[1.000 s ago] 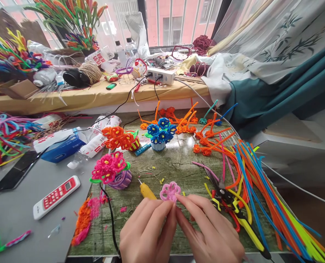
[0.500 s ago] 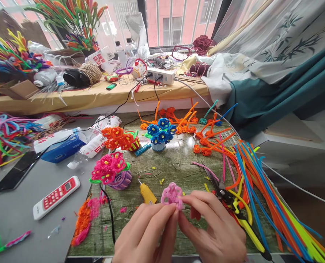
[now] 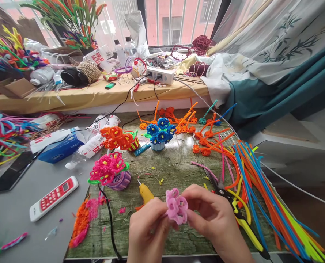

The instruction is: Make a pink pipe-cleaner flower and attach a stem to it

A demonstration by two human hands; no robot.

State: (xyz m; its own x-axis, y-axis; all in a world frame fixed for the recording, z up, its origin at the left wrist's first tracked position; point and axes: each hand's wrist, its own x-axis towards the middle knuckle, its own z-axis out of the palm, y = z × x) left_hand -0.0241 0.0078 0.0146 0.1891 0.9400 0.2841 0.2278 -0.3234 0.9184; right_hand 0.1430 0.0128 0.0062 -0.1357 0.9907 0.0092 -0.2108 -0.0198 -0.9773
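A light pink pipe-cleaner flower with looped petals is held up between my hands, its face turned toward me. My left hand pinches it from behind at its left side. On the other side, thumb and forefinger of my right hand close on the edge of its petals. A yellow glue gun lies just beyond my left hand, partly hidden by it. Beside my right hand rest yellow-handled pruning shears. Farther back stand a pot of pink flowers, an orange one and a blue one.
Blue, orange and yellow pipe cleaners spread along the right edge. Orange flowers on stems lie at the back right. A white-and-red remote-like handset and a blue tissue pack are on the left. A black cord crosses the mat.
The pink flower has turned from edge-on to facing me and come slightly nearer. My left hand has rotated and moved right, and the right hand's fingers have shifted onto the petals.
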